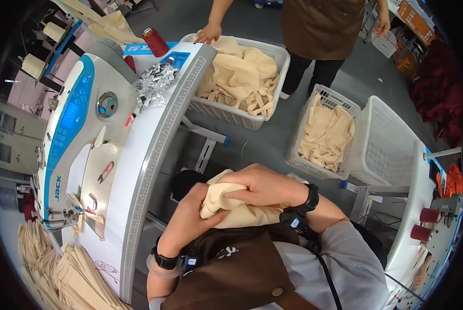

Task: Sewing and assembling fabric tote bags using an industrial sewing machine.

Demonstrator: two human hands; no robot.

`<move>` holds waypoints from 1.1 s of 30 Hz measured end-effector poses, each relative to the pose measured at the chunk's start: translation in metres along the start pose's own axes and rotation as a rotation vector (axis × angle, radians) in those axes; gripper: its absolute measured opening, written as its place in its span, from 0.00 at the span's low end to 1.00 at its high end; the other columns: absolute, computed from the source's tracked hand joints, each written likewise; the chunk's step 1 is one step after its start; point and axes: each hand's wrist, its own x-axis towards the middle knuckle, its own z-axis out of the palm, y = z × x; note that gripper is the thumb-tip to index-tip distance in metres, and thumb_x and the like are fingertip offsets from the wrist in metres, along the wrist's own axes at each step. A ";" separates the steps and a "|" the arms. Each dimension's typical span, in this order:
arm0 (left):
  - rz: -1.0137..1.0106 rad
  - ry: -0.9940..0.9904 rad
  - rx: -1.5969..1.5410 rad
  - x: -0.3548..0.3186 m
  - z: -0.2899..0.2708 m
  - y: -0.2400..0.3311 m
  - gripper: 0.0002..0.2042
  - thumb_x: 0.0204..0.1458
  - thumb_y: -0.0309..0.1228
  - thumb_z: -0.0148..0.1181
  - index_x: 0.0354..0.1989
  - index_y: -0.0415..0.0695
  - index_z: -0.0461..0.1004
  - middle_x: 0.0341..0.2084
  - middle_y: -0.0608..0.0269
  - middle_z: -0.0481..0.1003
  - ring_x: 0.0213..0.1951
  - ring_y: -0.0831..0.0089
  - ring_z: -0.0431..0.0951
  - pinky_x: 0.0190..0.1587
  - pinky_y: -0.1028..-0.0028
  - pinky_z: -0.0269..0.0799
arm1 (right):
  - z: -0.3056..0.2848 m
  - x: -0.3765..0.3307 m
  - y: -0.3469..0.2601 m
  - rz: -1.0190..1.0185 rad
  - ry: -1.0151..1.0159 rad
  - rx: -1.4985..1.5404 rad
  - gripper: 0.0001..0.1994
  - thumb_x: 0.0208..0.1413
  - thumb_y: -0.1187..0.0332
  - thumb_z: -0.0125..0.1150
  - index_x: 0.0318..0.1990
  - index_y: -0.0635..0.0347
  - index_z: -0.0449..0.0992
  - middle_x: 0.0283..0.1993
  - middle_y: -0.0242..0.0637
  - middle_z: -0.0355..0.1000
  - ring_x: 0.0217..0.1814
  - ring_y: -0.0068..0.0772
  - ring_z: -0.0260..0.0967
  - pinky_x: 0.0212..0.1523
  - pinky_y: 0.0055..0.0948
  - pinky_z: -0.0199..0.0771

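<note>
Cream cloth bundle (231, 206) sits bunched against the chest above the brown apron (241, 274), just off the right edge of the white sewing table (138, 170); left hand (190, 219) cups it from below with fingers curled into the fabric, right hand (262, 186) clamps over the top, fingers closed on it. Sewing machine (73, 139) stands well left of the hands, stacked cream pieces (55, 274) at the table's near-left corner. Open grey floor lies ahead between the table edge and three white baskets (272, 57) (319, 134) (391, 144), where another person (319, 26) stands touching the far basket's rim.
</note>
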 end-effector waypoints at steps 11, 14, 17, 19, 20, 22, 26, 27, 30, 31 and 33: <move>-0.280 0.043 -0.203 0.011 0.025 -0.025 0.19 0.61 0.24 0.72 0.60 0.37 0.79 0.46 0.55 0.84 0.49 0.69 0.84 0.56 0.68 0.79 | -0.024 -0.007 0.071 0.170 0.323 0.058 0.15 0.69 0.65 0.73 0.60 0.53 0.83 0.54 0.36 0.86 0.55 0.35 0.86 0.57 0.34 0.84; -0.276 -0.073 -0.260 0.024 0.030 -0.029 0.22 0.62 0.29 0.75 0.63 0.36 0.79 0.49 0.59 0.85 0.51 0.75 0.83 0.58 0.69 0.80 | -0.029 -0.011 0.088 0.155 0.312 -0.105 0.16 0.68 0.61 0.74 0.59 0.53 0.83 0.58 0.37 0.85 0.59 0.43 0.86 0.59 0.39 0.85; -0.274 -0.132 -0.377 0.037 0.033 -0.024 0.26 0.60 0.28 0.77 0.66 0.36 0.78 0.51 0.64 0.84 0.52 0.76 0.83 0.59 0.71 0.79 | -0.031 -0.018 0.108 0.098 0.388 -0.159 0.17 0.69 0.58 0.73 0.60 0.52 0.82 0.60 0.37 0.85 0.59 0.47 0.85 0.60 0.41 0.85; -0.408 -0.083 -0.514 0.041 0.032 -0.020 0.34 0.57 0.21 0.77 0.73 0.37 0.73 0.60 0.64 0.82 0.59 0.76 0.80 0.65 0.71 0.77 | -0.042 -0.024 0.108 0.103 0.401 -0.148 0.22 0.66 0.55 0.77 0.62 0.52 0.81 0.62 0.38 0.84 0.62 0.46 0.84 0.61 0.42 0.83; -0.335 -0.046 -0.568 0.040 0.035 -0.029 0.37 0.55 0.20 0.77 0.75 0.36 0.70 0.63 0.62 0.81 0.62 0.72 0.81 0.67 0.69 0.76 | -0.048 -0.023 0.105 0.081 0.332 -0.127 0.25 0.63 0.53 0.79 0.62 0.53 0.81 0.61 0.40 0.84 0.63 0.46 0.83 0.63 0.42 0.82; -0.290 0.010 -0.697 0.042 0.038 -0.029 0.36 0.55 0.19 0.76 0.75 0.36 0.71 0.62 0.61 0.81 0.63 0.71 0.82 0.68 0.69 0.76 | -0.057 -0.028 0.116 0.040 0.219 0.044 0.34 0.56 0.45 0.81 0.63 0.57 0.79 0.57 0.49 0.83 0.62 0.55 0.81 0.65 0.48 0.79; -0.261 0.061 -0.882 0.039 0.044 -0.015 0.34 0.55 0.19 0.75 0.72 0.36 0.72 0.61 0.60 0.82 0.62 0.69 0.83 0.69 0.68 0.75 | -0.065 -0.030 0.121 0.173 -0.126 -0.108 0.33 0.60 0.48 0.80 0.65 0.60 0.77 0.57 0.46 0.84 0.61 0.48 0.83 0.63 0.40 0.79; -0.266 0.074 -0.880 0.037 0.045 -0.009 0.33 0.55 0.19 0.75 0.72 0.37 0.72 0.61 0.60 0.82 0.62 0.70 0.83 0.69 0.68 0.75 | -0.058 -0.030 0.125 0.162 -0.127 -0.114 0.33 0.60 0.48 0.80 0.65 0.60 0.77 0.57 0.46 0.84 0.61 0.48 0.83 0.63 0.40 0.79; -0.265 0.068 -0.797 0.037 0.041 -0.005 0.36 0.53 0.19 0.77 0.73 0.38 0.72 0.60 0.63 0.81 0.62 0.71 0.82 0.69 0.70 0.74 | -0.051 -0.031 0.122 0.116 -0.070 0.357 0.21 0.70 0.62 0.71 0.64 0.66 0.77 0.54 0.40 0.83 0.60 0.27 0.80 0.62 0.34 0.79; -0.258 0.057 -0.711 0.036 0.038 -0.005 0.37 0.52 0.19 0.78 0.73 0.39 0.71 0.61 0.63 0.81 0.62 0.72 0.81 0.70 0.70 0.74 | -0.055 -0.029 0.122 0.115 -0.076 0.353 0.21 0.70 0.62 0.71 0.64 0.66 0.77 0.54 0.40 0.83 0.60 0.27 0.80 0.62 0.34 0.79; -0.307 0.034 -0.658 0.036 0.035 -0.011 0.38 0.51 0.20 0.81 0.73 0.40 0.71 0.61 0.65 0.81 0.64 0.73 0.79 0.71 0.70 0.72 | -0.061 -0.025 0.124 0.064 -0.066 0.361 0.21 0.71 0.63 0.70 0.65 0.66 0.77 0.57 0.36 0.81 0.61 0.23 0.76 0.64 0.31 0.78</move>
